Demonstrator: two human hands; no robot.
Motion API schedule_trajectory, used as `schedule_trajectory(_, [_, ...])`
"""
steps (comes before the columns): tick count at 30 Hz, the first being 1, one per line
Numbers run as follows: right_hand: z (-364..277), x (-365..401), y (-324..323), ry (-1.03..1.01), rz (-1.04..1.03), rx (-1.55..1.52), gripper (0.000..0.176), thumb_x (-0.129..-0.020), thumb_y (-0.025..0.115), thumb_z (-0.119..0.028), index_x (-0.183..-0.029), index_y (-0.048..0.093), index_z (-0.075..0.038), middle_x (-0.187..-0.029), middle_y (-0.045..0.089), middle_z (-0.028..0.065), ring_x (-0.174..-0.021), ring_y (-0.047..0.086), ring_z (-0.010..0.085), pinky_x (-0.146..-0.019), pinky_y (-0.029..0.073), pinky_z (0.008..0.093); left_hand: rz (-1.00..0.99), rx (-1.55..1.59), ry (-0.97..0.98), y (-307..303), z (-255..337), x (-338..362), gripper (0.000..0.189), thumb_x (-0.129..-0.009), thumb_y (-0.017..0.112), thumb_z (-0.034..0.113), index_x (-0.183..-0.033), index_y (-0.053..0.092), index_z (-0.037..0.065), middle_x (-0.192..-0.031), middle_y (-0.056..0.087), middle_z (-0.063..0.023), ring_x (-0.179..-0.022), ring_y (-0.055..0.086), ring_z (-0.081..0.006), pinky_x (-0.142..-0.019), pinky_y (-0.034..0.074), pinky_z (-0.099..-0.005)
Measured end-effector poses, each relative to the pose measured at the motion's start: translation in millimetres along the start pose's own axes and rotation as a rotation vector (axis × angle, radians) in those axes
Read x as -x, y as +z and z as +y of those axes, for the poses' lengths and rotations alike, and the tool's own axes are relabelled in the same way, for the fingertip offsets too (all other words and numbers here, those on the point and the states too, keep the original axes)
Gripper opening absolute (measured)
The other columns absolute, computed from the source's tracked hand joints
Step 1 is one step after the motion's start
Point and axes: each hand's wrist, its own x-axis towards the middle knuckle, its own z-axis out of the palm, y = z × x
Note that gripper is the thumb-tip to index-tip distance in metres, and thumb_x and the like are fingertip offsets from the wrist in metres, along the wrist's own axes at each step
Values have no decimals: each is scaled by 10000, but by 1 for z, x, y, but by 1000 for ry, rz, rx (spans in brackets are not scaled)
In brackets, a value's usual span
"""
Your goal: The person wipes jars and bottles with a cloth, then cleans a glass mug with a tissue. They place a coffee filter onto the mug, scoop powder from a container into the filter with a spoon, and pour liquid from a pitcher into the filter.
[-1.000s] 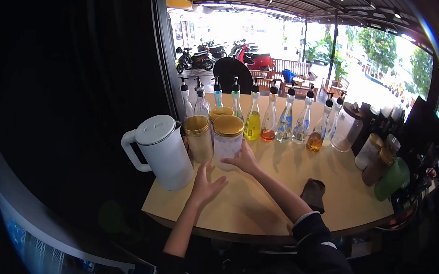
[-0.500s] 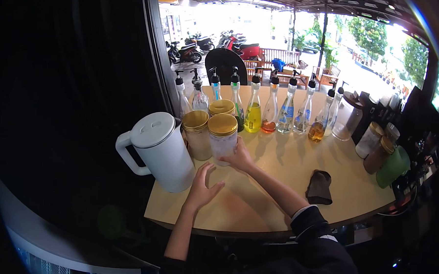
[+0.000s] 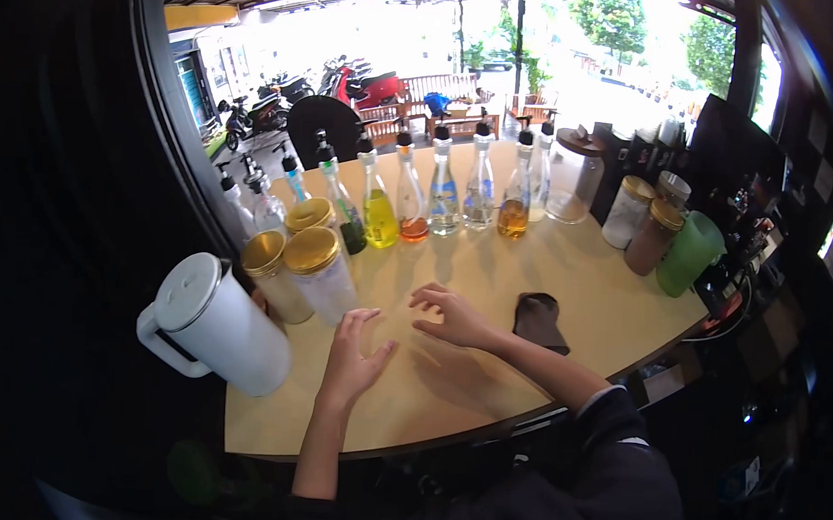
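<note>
My left hand [image 3: 356, 358] is raised over the table's near left part, fingers apart and holding nothing. To its right, my right hand [image 3: 449, 317] is also open and empty, its fingers slightly curled. Nearest to my left hand stands a gold-lidded jar [image 3: 327, 279] with pale contents. Beside it are a second gold-lidded jar [image 3: 280, 287] and a third [image 3: 310, 215] behind. A white pitcher [image 3: 223, 331] with a lid and handle stands at the left edge. The dark folded cloth [image 3: 540, 321] lies right of my right hand.
Several pump bottles [image 3: 379, 212] line the table's [image 3: 400, 417] far side. At the right stand a large clear canister [image 3: 573, 179], a white-filled jar [image 3: 628, 213], a brown-filled jar [image 3: 654, 241] and a green pitcher [image 3: 689, 258]. A dark monitor [image 3: 732, 158] is behind them.
My right hand has let go of the front gold-lidded jar and moved right, away from it. The view has turned to the right, so the table's objects appear farther left.
</note>
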Motion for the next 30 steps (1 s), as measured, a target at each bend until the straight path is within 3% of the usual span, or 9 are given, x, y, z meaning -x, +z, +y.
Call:
schedule_trajectory(6, [42,77,-91,126,278,713,310,-783,615,-165,-1070,606,-48,-1093,566,146,-985,592,306,-843,485,387,-224,49,129,74,55,-39,403,-797,657,213,-1138,562,20,-1147,547,-167,-1111,521,-331,-958,413,-394])
schedule_trajectory(8, [68,92,-111,349,39,685,283,-781,580,-127,-1054,623,-65,-1065,578,143,-986,590,300,-846,482,389,-289,79,156,108,72,-52,375,-818,632,222,-1126,571,16,-1142,553,-171,-1104,530,-331,-950,421,-394])
schedule_trajectory(14, [53,136,-165,174,264,197,199,-786,591,-52,-970,659,-87,-961,555,127,-895,600,255,-764,511,317,-390,148,182,185,120,-84,332,-918,527,237,-1159,559,10,-1106,587,-173,-1042,585,-292,-898,458,-372])
schedule_trajectory(16, [47,155,-187,-71,555,-41,224,-780,568,19,-961,654,-81,-927,526,103,-875,593,210,-747,517,302,-340,513,-13,203,142,-97,367,-957,482,285,-1182,540,0,-1078,604,-141,-999,603,-230,-851,480,-343])
schedule_trajectory(17, [46,166,-200,-154,612,-83,287,-778,522,101,-1017,626,-18,-924,514,64,-880,547,121,-689,492,263,-287,529,69,214,148,-106,372,-980,442,287,-1207,516,1,-1089,594,-106,-978,595,-172,-823,488,-306])
schedule_trajectory(21, [62,203,-246,-340,920,-363,158,-872,498,40,-1014,568,33,-950,532,63,-909,550,88,-671,487,214,-284,906,26,278,176,-148,320,-985,432,215,-1235,491,23,-1136,570,-89,-991,586,-142,-843,485,-285])
schedule_trajectory(26, [66,252,-279,-166,919,-619,161,-932,526,-88,-1065,552,-1,-995,565,64,-867,577,100,-727,480,233,-142,731,146,395,227,-186,433,-902,565,181,-1281,435,16,-1190,555,-133,-1075,555,-215,-869,473,-332])
schedule_trajectory(27, [63,260,-283,-188,930,-623,162,-934,512,-66,-1079,539,2,-953,572,56,-829,579,97,-703,484,227,-100,678,146,418,236,-190,615,-812,682,217,-1305,389,-6,-1222,521,-172,-1132,516,-263,-910,450,-367])
schedule_trajectory(30, [64,280,-297,-222,949,-584,161,-930,505,-35,-1086,520,3,-928,573,56,-841,581,97,-728,484,220,-27,479,89,462,266,-192,809,-718,764,272,-1328,327,-33,-1281,455,-204,-1184,468,-300,-966,406,-396])
